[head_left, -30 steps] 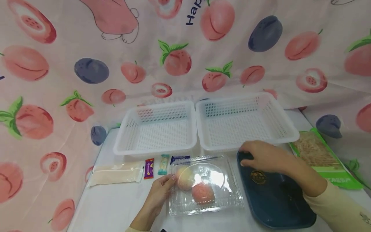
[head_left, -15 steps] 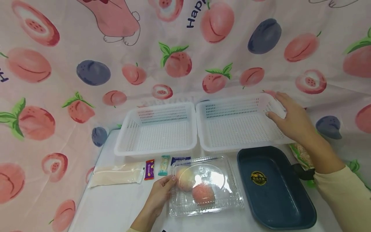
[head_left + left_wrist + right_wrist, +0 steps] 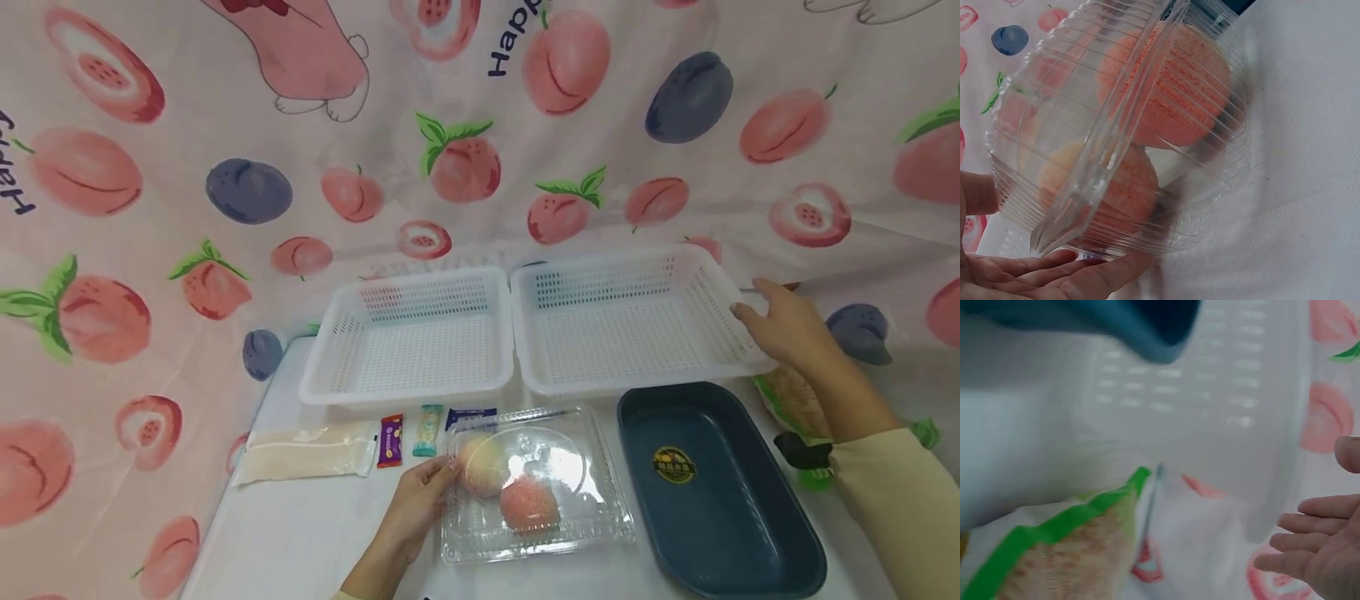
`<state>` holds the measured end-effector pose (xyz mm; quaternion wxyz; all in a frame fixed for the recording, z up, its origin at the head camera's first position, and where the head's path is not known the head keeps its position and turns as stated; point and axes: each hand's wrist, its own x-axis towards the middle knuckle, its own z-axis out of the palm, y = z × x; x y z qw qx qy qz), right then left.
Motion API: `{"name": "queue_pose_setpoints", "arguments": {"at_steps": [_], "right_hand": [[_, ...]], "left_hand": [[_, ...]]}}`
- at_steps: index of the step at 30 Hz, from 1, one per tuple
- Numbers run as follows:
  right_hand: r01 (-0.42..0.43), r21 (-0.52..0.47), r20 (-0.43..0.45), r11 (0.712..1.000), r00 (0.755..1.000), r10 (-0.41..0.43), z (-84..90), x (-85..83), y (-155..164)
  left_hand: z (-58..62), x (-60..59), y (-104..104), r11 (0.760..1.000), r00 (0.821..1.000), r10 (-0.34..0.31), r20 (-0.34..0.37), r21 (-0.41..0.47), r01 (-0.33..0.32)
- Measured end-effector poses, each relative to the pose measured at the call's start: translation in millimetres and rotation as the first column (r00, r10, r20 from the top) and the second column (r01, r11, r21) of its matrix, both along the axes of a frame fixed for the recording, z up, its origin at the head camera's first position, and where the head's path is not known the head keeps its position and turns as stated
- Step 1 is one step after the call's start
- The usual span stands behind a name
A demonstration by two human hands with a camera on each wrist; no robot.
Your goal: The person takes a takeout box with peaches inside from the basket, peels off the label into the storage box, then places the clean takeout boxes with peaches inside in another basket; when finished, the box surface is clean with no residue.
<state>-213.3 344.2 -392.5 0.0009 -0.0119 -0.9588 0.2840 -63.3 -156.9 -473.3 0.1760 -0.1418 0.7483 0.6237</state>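
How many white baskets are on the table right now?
2: the left basket beside the right basket, rims meeting; the right hand is at the right one's far corner.

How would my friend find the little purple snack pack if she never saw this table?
Start at the two white baskets; take the left basket. Just in front of it, on the white table, three tiny packets lie in a row beside a long pale bag. The purple snack pack is the leftmost, next to the bag; its neighbours are teal and dark blue.

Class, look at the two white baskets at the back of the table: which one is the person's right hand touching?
The right-hand basket, the one behind the dark blue tray. The right hand rests at its right rim; the left basket has no hand near it.
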Motion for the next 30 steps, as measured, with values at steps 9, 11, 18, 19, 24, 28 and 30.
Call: {"name": "queue_pose_setpoints", "arguments": {"at_steps": [9, 11, 18, 19, 24, 28, 30], "right_hand": [[-0.108, -0.007, 0.115, 0.994, 0.988, 0.108, -32.6, -2.9, 12.5], [-0.075, -0.035, 0.129, 0.997, 0.989, 0.078, -38.4, -2.0, 13.1], [0.098, -0.194, 0.169, 0.976, 0.983, -0.065, -49.9, 1.4, 10.2], [0.116, -0.215, 0.167, 0.970, 0.983, -0.081, -50.9, 1.2, 9.3], [0.187, -0.270, 0.130, 0.944, 0.979, -0.157, -55.6, 0.5, 4.7], [0.240, -0.297, 0.107, 0.924, 0.970, -0.217, -59.2, 1.2, 2.6], [0.265, -0.301, 0.100, 0.916, 0.964, -0.246, -60.3, 1.8, 1.6]], "left_hand": [[-2.5, 0.4, 0.6, 1.000, 1.000, -0.003, 0.000, 0.010, 0.003], [-2.6, 0.3, 0.5, 1.000, 1.000, -0.002, -0.001, 0.009, 0.002], [-2.0, 0.5, 1.0, 1.000, 1.000, 0.003, 0.002, 0.003, -0.003], [-1.9, 0.6, 1.2, 1.000, 1.000, 0.004, 0.003, 0.002, -0.004], [-0.7, 1.3, 2.4, 1.000, 1.000, 0.011, -0.002, -0.002, -0.011], [2.5, 2.1, 3.4, 1.000, 1.000, 0.010, -0.023, -0.009, -0.010], [3.9, 2.4, 4.0, 1.000, 0.999, 0.008, -0.031, -0.008, -0.008]]}}
